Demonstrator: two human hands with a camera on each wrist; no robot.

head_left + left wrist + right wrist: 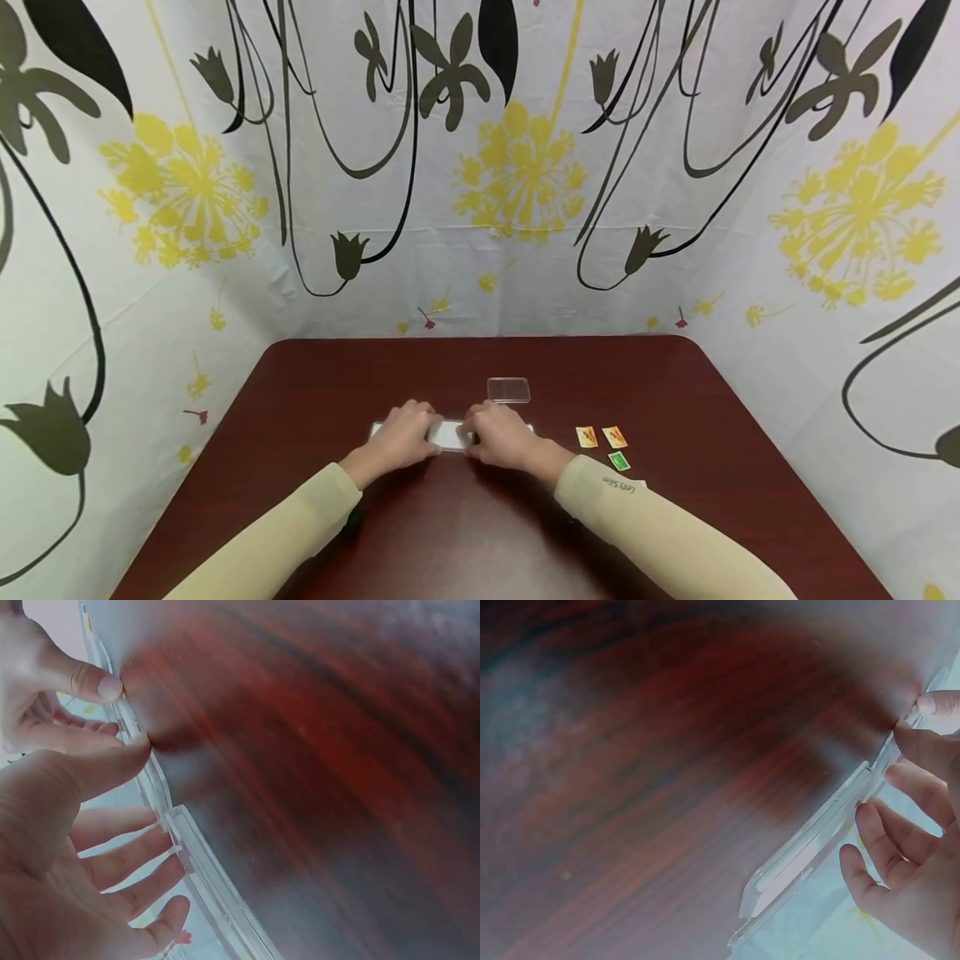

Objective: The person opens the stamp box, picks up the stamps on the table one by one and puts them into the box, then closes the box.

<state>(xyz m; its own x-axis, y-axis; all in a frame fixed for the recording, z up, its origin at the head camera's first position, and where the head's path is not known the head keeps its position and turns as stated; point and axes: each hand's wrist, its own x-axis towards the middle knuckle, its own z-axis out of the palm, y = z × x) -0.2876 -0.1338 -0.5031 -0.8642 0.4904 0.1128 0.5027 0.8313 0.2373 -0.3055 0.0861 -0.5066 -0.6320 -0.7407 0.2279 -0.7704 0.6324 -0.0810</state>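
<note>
My left hand [401, 435] and right hand [504, 435] are side by side over a row of flat clear plastic cases. Between them shows the pale middle case [448, 435]. Each thumb lies on its near edge, with fingers over the far side, so both hands pinch it. In the left wrist view, an end case [217, 877] adjoins the gripped one, beside the left fingers [135, 862]. The right wrist view shows another end case [810, 840] by the right fingers [885, 840]. The hands hide much of the row in the head view.
A separate clear plastic case [508, 389] lies behind the right hand. To the right are two small orange stamp-like pieces [587, 437] and a green one [618, 461]. A white scrap shows beside the right sleeve [611, 496]. Patterned cloth [517, 275] surrounds the dark red table [360, 362].
</note>
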